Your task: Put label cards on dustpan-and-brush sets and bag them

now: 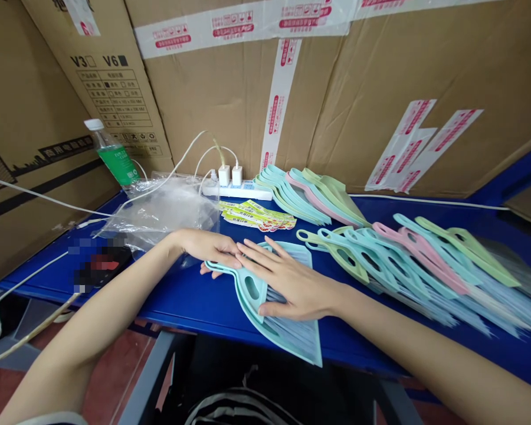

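Near the table's front edge lies a light-blue dustpan with a light-blue hand brush nested inside it. My left hand is closed around the handle ends of both, thumb on top and some fingertips showing underneath. Flat across the brush rests my right hand, fingers stretched out towards the left hand and thumb near the bristles. To the right are several overlapping brushes in blue, green and pink. Behind them stands a fanned pile of dustpans in the same colours.
Clear plastic bags lie at the left, before a green-labelled bottle. Yellow-green printed cards sit beside a white power strip with cables. A partly blurred dark object is at the left edge. Cardboard boxes wall the back.
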`<state>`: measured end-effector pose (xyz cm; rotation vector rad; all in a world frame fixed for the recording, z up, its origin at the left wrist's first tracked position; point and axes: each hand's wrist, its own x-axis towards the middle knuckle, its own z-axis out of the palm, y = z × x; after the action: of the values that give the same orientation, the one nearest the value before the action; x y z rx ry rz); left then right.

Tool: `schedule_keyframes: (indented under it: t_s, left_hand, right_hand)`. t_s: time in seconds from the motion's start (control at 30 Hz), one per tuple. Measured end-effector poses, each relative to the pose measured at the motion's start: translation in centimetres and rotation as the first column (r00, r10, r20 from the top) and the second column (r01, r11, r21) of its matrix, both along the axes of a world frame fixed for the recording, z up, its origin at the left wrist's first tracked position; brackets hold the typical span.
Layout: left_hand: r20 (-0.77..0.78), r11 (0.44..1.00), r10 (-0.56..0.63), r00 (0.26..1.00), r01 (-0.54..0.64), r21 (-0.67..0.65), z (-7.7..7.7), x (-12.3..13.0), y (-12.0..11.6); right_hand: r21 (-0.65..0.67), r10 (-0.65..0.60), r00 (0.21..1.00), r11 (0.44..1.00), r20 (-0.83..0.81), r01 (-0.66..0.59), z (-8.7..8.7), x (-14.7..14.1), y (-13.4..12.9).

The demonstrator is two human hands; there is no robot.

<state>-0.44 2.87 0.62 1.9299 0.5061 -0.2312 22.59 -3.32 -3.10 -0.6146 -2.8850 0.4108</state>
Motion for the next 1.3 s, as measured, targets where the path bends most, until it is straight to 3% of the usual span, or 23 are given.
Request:
schedule_keyframes:
  t_s: [0.27,0.87,1.2,1.3]
  left_hand:
    - [0.052,0.999,0.01,0.999,-0.007,-0.053,-0.3,0.1,0.1]
    - [-0.003,0.998,0.004,1.0,-0.004,-0.068,0.2,0.2,-0.5]
    - [0.008,0.996,0.077,0.997,-0.078,0.053,0.7,0.5,-0.9]
    - [0.049,0.974,0.084,0.995,-0.093,0.207,0.7,0.4,-0.7]
  right_hand:
    - [-0.01,-0.011,1.0,1.0,-0.013,0.011,-0.1,0.1,0.2]
    - [0.054,-0.115,0.993,0.992,-0.012,0.115,-0.2,0.9,1.4]
    - [0.179,-0.16,0.974,0.966,-0.163,0.188,-0.8,1.5,2.7]
    - [0.228,-0.151,0.973,0.955,-0.174,0.189,-0.5,1.6,2.7]
